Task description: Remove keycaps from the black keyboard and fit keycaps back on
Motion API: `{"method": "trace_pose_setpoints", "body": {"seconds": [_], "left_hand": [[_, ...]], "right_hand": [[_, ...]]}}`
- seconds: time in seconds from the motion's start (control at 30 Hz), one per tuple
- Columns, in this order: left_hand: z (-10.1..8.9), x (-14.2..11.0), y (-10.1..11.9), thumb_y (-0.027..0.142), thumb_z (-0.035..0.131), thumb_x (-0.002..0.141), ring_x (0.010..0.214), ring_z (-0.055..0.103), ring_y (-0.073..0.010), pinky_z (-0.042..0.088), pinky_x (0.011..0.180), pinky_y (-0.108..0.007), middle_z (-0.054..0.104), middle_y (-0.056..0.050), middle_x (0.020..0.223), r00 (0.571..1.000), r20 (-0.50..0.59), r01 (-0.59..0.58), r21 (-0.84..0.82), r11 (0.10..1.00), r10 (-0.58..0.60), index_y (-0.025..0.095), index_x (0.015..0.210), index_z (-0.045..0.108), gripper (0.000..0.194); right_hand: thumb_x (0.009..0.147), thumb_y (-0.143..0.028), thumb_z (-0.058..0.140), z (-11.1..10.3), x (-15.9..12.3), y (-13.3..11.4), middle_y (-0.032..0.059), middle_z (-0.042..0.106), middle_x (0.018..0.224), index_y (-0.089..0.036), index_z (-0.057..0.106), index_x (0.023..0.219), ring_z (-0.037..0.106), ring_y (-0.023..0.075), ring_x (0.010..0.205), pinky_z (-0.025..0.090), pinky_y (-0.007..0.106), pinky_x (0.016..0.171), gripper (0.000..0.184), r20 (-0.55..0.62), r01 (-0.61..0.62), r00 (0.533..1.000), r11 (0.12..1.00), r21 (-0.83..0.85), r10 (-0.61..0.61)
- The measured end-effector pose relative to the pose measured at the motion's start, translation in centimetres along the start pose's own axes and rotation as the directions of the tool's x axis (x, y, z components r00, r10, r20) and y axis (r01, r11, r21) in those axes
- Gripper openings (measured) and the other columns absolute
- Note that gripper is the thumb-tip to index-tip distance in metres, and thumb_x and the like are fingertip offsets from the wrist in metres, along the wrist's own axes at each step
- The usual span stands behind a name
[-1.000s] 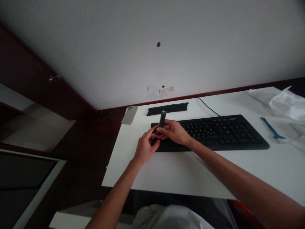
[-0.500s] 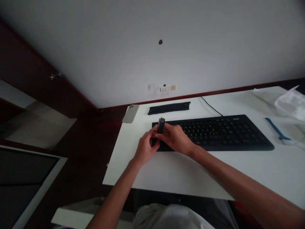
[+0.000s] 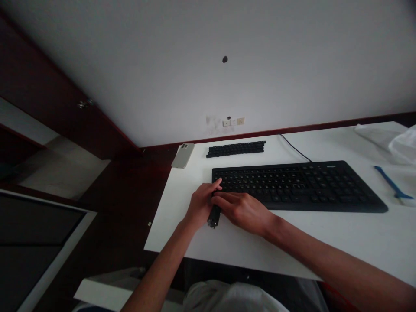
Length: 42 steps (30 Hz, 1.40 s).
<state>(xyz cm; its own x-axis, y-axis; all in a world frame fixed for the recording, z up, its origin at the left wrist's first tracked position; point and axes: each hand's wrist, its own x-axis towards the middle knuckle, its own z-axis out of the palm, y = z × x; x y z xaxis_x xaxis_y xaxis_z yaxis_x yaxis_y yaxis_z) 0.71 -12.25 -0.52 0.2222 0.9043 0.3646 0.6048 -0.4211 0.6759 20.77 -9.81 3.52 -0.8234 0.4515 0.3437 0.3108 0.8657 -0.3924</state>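
Observation:
My left hand (image 3: 200, 204) and my right hand (image 3: 241, 209) meet at the left end of a black keyboard (image 3: 302, 184) on the white table (image 3: 247, 242). Between them is a small dark, stick-shaped object (image 3: 214, 216); its lower end pokes out below my left palm, pointing toward me. The fingers of both hands are closed around it, my left index finger resting on the keyboard's left edge. What the object is I cannot make out.
A row of loose black keycaps (image 3: 236, 148) lies behind the keyboard. A light-coloured phone (image 3: 183, 155) sits face down at the table's far left corner. A blue tool (image 3: 391, 187) and white plastic wrapping (image 3: 390, 138) lie at the right. The keyboard cable (image 3: 294, 149) runs to the wall.
The dark object stood upright above the keyboard's left end; both hands have lowered it toward me, so it now lies low with its end pointing at the table's near edge.

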Motion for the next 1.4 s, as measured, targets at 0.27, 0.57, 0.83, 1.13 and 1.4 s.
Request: {"method": "trace_pose_setpoints", "body": {"seconds": [0.27, 0.57, 0.83, 1.13, 1.4], "left_hand": [[0.4, 0.5, 0.6, 0.012, 0.065, 0.090, 0.102, 0.066, -0.0202, 0.055, 0.094, -0.036, 0.071, -0.006, 0.111, 0.997, -0.050, 0.060, 0.041, 0.997, -0.058, 0.026, 0.144, 0.056, 0.056], [1.0, 1.1, 0.9, 0.010, 0.067, 0.083, 0.094, 0.066, -0.0182, 0.056, 0.088, -0.031, 0.070, -0.003, 0.101, 0.988, -0.095, 0.128, 0.027, 0.991, -0.125, 0.026, 0.144, 0.056, 0.064], [0.6, 1.0, 0.1, 0.011, 0.065, 0.087, 0.093, 0.069, -0.0170, 0.057, 0.086, -0.030, 0.073, -0.004, 0.103, 0.986, -0.086, 0.138, -0.097, 0.986, -0.146, 0.023, 0.134, 0.063, 0.049], [-0.4, 0.5, -0.8, 0.012, 0.071, 0.089, 0.095, 0.070, -0.0175, 0.059, 0.094, -0.036, 0.075, -0.004, 0.111, 0.995, -0.063, 0.068, -0.093, 0.993, -0.074, 0.027, 0.144, 0.057, 0.059], [-1.4, 0.3, -0.7, 0.015, 0.070, 0.090, 0.098, 0.070, -0.0174, 0.059, 0.090, -0.033, 0.074, -0.005, 0.110, 0.989, -0.070, 0.114, -0.164, 0.980, -0.127, 0.027, 0.145, 0.056, 0.058]], "right_hand": [[0.096, -0.034, 0.066, -0.6, 1.0, 2.6, 0.0030, 0.079, 0.092, -0.023, 0.066, 0.109, 0.077, 0.0219, 0.078, 0.058, 0.028, 0.067, 0.017, -0.152, -0.304, 0.891, 0.812, 0.499, 0.427], [0.092, -0.040, 0.069, -0.8, 2.5, 3.4, 0.0020, 0.079, 0.082, -0.022, 0.069, 0.103, 0.078, 0.0218, 0.073, 0.062, 0.029, 0.066, 0.021, -0.107, -0.360, 0.833, 0.679, 0.640, 0.543], [0.091, -0.043, 0.070, -1.4, 4.3, 4.5, 0.0036, 0.078, 0.076, -0.021, 0.069, 0.097, 0.076, 0.0225, 0.065, 0.059, 0.029, 0.057, 0.022, -0.016, -0.424, 0.843, 0.681, 0.598, 0.538], [0.092, -0.038, 0.068, -2.8, 3.0, 3.7, 0.0013, 0.078, 0.082, -0.023, 0.069, 0.102, 0.074, 0.0195, 0.066, 0.054, 0.026, 0.057, 0.018, -0.055, -0.373, 0.883, 0.768, 0.520, 0.467], [0.089, -0.047, 0.072, -3.8, 0.2, 6.7, 0.0049, 0.080, 0.087, -0.023, 0.067, 0.106, 0.078, 0.0244, 0.076, 0.062, 0.032, 0.066, 0.030, -0.132, -0.411, 0.817, 0.727, 0.550, 0.561]]}}
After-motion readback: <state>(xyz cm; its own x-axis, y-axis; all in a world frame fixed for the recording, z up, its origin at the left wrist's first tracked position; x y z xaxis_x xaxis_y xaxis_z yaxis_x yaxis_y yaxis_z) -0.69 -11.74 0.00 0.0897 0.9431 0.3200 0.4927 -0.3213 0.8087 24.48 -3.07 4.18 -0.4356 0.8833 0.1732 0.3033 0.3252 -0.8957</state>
